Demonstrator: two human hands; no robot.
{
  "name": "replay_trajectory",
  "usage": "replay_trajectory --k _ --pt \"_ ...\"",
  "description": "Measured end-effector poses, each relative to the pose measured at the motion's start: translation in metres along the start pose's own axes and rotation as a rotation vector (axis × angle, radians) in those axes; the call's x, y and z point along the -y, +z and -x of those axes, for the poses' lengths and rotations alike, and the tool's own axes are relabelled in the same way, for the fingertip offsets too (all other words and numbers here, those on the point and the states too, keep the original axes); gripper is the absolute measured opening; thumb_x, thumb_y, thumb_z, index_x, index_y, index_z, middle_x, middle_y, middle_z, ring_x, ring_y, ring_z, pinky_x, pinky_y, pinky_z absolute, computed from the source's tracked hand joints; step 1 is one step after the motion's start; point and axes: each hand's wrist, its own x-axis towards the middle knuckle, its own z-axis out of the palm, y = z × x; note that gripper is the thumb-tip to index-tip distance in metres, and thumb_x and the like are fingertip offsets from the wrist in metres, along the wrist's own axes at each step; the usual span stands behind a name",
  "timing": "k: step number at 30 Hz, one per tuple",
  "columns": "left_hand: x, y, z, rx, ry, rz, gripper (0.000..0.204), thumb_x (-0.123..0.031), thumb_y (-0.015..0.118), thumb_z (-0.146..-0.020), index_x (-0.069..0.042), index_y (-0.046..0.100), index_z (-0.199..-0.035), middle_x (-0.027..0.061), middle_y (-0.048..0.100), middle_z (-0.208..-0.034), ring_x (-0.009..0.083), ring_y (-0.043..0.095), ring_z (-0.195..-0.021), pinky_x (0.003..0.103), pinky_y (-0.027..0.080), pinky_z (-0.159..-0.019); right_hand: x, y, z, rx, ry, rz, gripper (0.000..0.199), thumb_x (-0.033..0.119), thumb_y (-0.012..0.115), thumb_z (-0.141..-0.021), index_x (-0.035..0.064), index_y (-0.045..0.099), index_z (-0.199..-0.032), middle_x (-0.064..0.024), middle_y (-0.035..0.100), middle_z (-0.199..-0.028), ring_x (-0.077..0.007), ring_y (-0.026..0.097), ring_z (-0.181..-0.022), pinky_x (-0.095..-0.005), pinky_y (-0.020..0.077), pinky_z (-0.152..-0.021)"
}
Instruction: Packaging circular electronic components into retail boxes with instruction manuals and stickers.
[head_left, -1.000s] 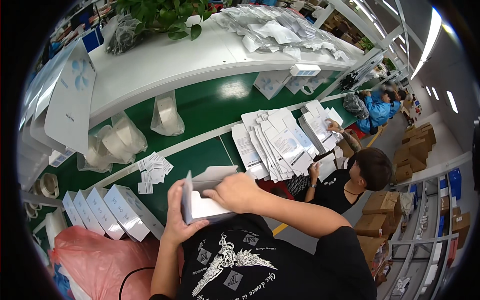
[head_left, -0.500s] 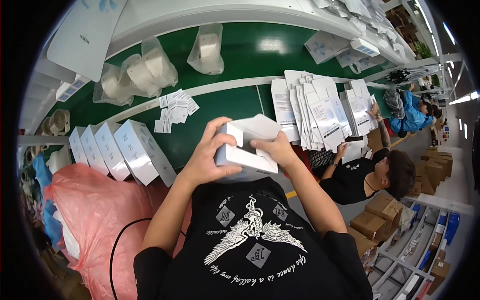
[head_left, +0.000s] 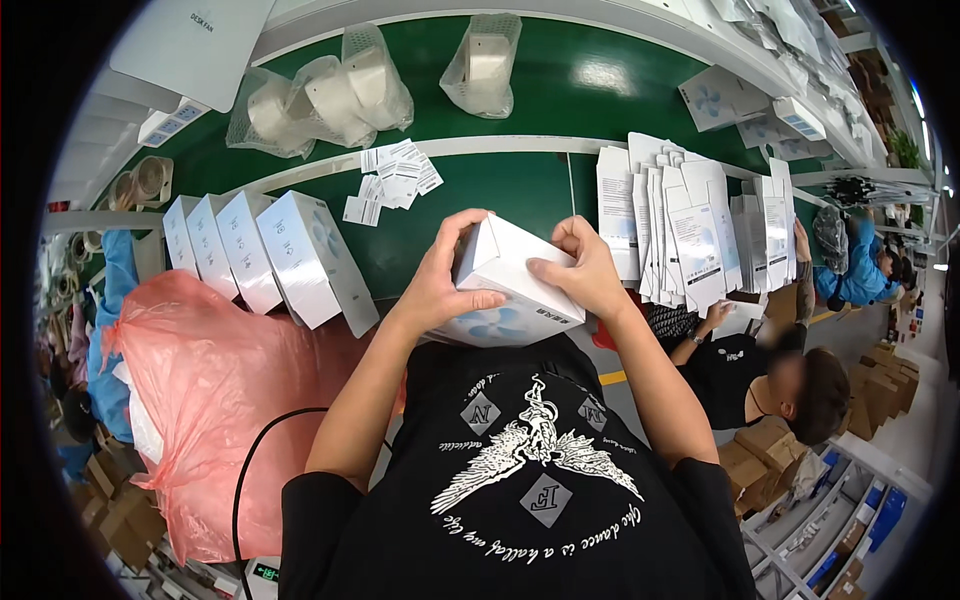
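Two bare hands hold one white box (head_left: 522, 292) in front of the black shirt (head_left: 540, 455), neither hand clearly nearer to it. The left hand (head_left: 437, 288) is wrapped round the left end, fingers over the far corner and thumb along the side with the blue blades. The right hand (head_left: 594, 275) is curled at the opposite end, its thumb pressed on the upper side; where its fingertips touch cannot be told. Between the palms, the box is tilted, its long axis slanting from far left to near right.

Beyond it lies the green table (head_left: 500, 185), with loose labels (head_left: 395, 177) past the left hand. Farther left, four boxes (head_left: 262, 255) stand in a leaning row; a pink bag (head_left: 215, 350) bulges on their near side, crowding that approach. To the right, flat cartons (head_left: 690, 225) overlap near the right hand, and a co-worker's hand (head_left: 801, 242) is at the next pile (head_left: 768, 232). Bagged parts (head_left: 338, 98) sit toward the table's far side.
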Motion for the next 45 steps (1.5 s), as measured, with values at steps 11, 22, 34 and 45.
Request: replay_trajectory --k 11,22,34,45 --pt "-0.065 -0.025 0.018 -0.419 0.091 -0.329 0.133 -0.034 0.101 -0.065 0.001 0.023 -0.167 0.0186 0.040 -0.161 0.0315 0.044 -0.146 0.045 0.035 -0.122 -0.172 -0.125 0.026 -0.889 -0.091 -0.037 0.020 0.007 0.076 -0.094 -0.0029 0.070 -0.110 -0.0131 0.073 -0.102 -0.0260 0.071 -0.096 -0.0371 0.0557 -0.092" --pt "-0.342 -0.110 -0.207 -0.814 -0.043 -1.317 0.096 -0.052 0.072 -0.089 0.005 0.042 -0.161 0.0325 0.058 -0.148 0.0393 0.065 -0.128 0.042 0.048 -0.110 -0.311 -0.306 -0.038 -0.953 0.487 0.476 0.085 0.043 0.088 -0.078 0.0037 0.055 -0.145 -0.0218 0.060 -0.145 -0.0427 0.051 -0.140 -0.0507 0.0424 -0.116" --pt "-0.313 -0.040 -0.219 -0.610 0.383 -1.937 0.057 -0.020 0.071 -0.097 -0.006 0.055 -0.150 0.0169 0.050 -0.161 0.0390 0.040 -0.154 0.050 0.032 -0.126 -0.334 -0.353 -0.022 -0.617 0.971 0.259 0.124 0.067 0.094 -0.062 0.0038 0.045 -0.158 -0.0228 0.052 -0.158 -0.0420 0.039 -0.154 -0.0717 0.0199 -0.124" --pt "-0.096 0.185 -0.176 0.333 0.493 -1.253 0.067 -0.007 0.082 -0.078 -0.017 0.064 -0.142 0.0137 0.054 -0.157 0.0375 0.049 -0.147 0.060 0.037 -0.119 -0.193 -0.332 -0.001 -0.938 0.196 -0.001 0.042 0.029 0.088 -0.086 -0.0054 0.069 -0.098 -0.0144 0.072 -0.084 -0.0268 0.067 -0.073 -0.0394 0.0537 -0.069"
